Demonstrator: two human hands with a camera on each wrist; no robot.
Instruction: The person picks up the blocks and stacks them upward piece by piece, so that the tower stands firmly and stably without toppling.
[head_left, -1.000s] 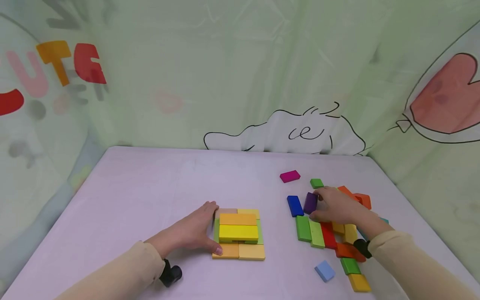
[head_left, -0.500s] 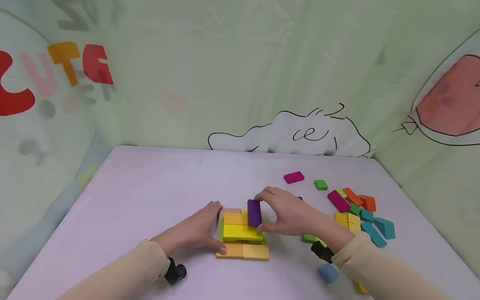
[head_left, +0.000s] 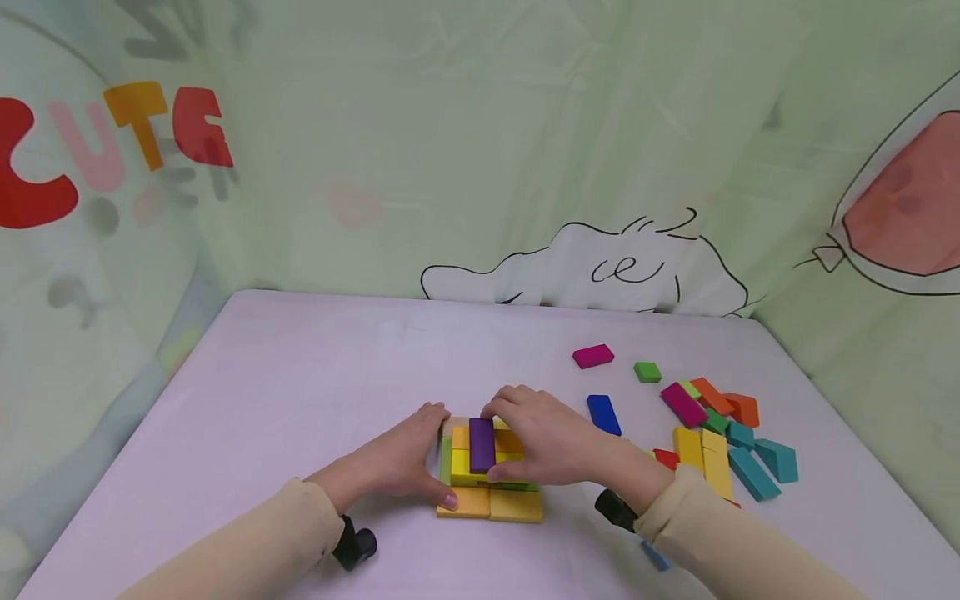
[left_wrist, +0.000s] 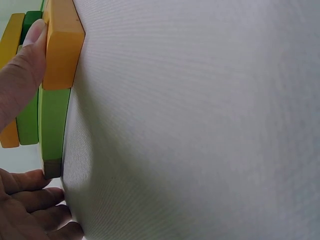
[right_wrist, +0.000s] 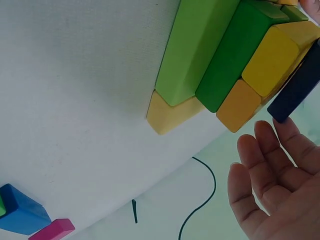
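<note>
A low stack of wooden blocks (head_left: 516, 505) stands on the table, with a base of orange, tan and light green blocks. Across its top lie an orange block (head_left: 459, 437) and a yellow block (head_left: 460, 467). My left hand (head_left: 397, 460) spans the stack's left side, its thumb on the front orange base block (left_wrist: 62, 57) and its index finger against the back end. With thumb and index finger, my right hand (head_left: 555, 437) pinches a purple block (head_left: 482, 446) lying crosswise over the top layer. In the right wrist view this block looks dark (right_wrist: 296, 85).
Loose blocks lie to the right: a magenta block (head_left: 593, 356), a green block (head_left: 647, 372), a blue block (head_left: 603, 414), yellow blocks (head_left: 688, 448) and teal blocks (head_left: 753, 474). A light blue block (head_left: 655, 556) is partly hidden by the right arm. A printed curtain (head_left: 480, 150) rises behind the table.
My right hand has carried the purple block left from the loose blocks and lowered it across the stack's top. My left hand keeps its place at the stack.
</note>
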